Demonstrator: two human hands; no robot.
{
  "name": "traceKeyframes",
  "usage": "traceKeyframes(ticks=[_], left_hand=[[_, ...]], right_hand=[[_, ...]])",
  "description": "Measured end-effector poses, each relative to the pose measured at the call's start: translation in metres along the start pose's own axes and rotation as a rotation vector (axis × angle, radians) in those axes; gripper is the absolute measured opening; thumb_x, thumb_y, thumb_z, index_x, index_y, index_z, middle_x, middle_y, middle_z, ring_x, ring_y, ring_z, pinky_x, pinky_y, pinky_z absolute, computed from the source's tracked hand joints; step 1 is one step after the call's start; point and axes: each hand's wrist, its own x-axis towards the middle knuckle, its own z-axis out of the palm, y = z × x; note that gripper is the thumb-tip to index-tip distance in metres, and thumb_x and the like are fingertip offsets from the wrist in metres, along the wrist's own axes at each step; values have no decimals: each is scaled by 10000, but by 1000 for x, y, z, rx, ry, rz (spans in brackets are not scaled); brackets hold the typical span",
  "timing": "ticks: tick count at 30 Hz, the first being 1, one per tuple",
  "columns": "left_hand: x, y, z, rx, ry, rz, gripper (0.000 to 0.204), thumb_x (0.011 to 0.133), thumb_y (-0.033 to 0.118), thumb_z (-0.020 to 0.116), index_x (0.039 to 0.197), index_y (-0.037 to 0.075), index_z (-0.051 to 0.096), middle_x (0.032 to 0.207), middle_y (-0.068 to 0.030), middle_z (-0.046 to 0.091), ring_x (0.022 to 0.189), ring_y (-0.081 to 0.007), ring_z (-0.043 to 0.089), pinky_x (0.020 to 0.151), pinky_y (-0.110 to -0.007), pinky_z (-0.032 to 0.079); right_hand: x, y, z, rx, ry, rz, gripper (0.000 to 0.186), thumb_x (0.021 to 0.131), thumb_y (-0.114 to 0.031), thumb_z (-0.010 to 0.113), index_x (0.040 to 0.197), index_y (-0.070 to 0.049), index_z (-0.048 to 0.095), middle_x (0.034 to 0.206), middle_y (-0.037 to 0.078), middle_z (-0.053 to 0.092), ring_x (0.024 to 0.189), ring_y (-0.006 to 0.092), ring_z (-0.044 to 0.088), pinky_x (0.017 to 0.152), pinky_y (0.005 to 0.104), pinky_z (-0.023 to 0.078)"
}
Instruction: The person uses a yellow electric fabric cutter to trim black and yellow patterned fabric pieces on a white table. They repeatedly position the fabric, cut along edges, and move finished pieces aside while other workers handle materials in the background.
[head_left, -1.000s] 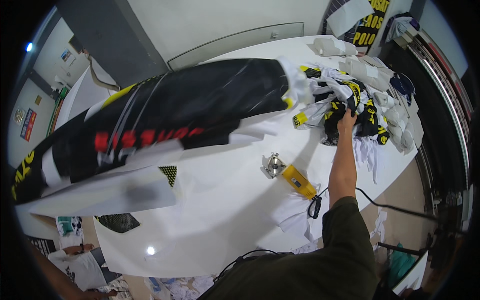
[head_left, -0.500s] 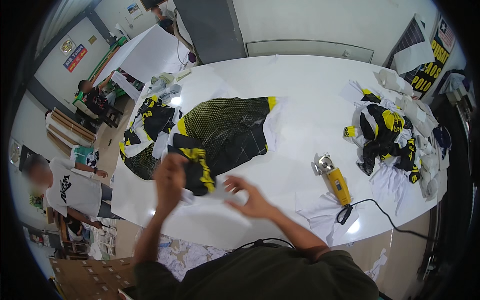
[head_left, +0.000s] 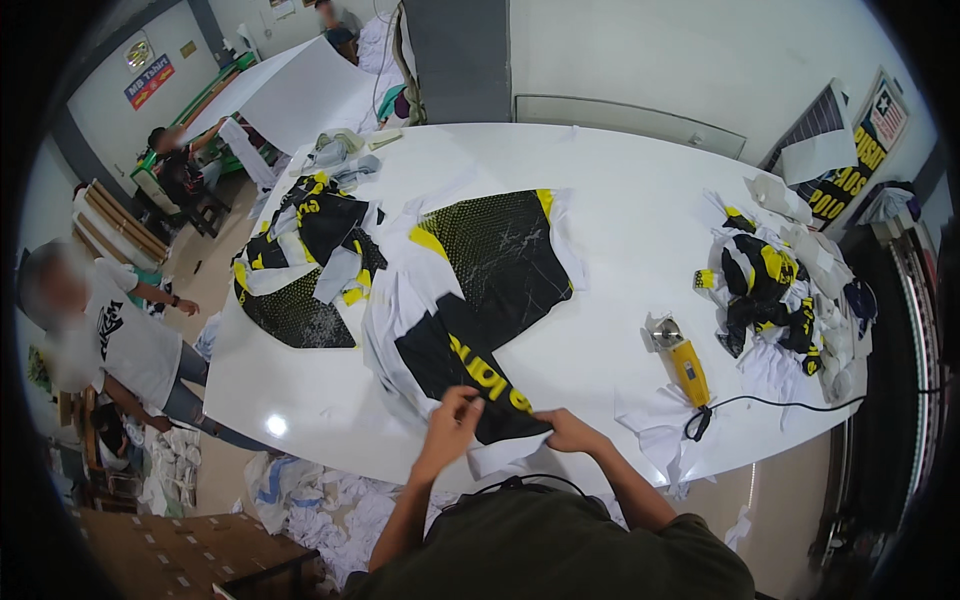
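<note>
A black fabric piece with yellow lettering (head_left: 445, 345) and a white border lies slanted before me at the table's near side. My right hand (head_left: 578, 432) grips its near right corner, fingers wrapped round the edge. My left hand (head_left: 450, 437) is closed at the piece's near left edge, fingertips pinching the cloth. Beyond it a larger black panel with a yellow dotted pattern (head_left: 500, 255) is spread out, with white cloth (head_left: 395, 290) along its left side.
A yellow handheld rotary fabric cutter (head_left: 688, 372) rests at the right, its black cord (head_left: 780, 402) running off rightward. Heaps of cut fabric (head_left: 770, 270) lie at the right and left (head_left: 310, 225). A person in a white shirt (head_left: 140, 320) stands left of the white table (head_left: 270, 385).
The lettered piece has been laid out flatter, nearer and to the right. Both hands came down to its near edge, and my right hand took hold of its corner. The view shifted slightly.
</note>
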Motion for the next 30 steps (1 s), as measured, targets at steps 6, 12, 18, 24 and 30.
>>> traceKeyframes(ticks=[6,12,18,24,30], left_hand=[[51,-137,-50,1093,326,228,587,901,352,741,1387,72,566,1311,-217,565,1144,-384,553,934,-512,461],[19,-156,-8,806,-305,189,389,904,294,704,1164,22,606,1127,-167,655,1069,-362,624,869,-519,496],[-15,-102,75,79,-1261,-15,422,998,278,586,1295,-21,606,1297,-218,655,1231,-359,612,1018,-447,477],[39,-94,17,66,-1252,37,310,970,120,575,1264,59,655,1154,-150,720,1094,-333,675,958,-418,508],[73,-145,-60,813,-398,265,740,813,55,673,1506,245,500,1599,-129,375,1447,-404,356,1119,-601,330]], right_hand=[[-75,43,-38,-92,-155,261,527,667,-40,622,1184,22,708,1025,270,726,987,401,704,889,430,545],[-145,50,-88,-597,711,844,563,740,-74,728,1293,-24,632,1084,214,710,1063,415,669,895,469,541],[-43,-2,-43,-584,987,147,440,888,-18,676,1316,-35,577,1196,198,626,1064,349,642,912,425,520],[98,-6,73,-115,453,173,214,925,-168,720,1056,-1,696,956,162,709,837,270,701,744,373,553],[124,-20,123,-457,399,28,177,909,-171,713,944,0,682,918,155,681,918,371,649,852,448,516]])
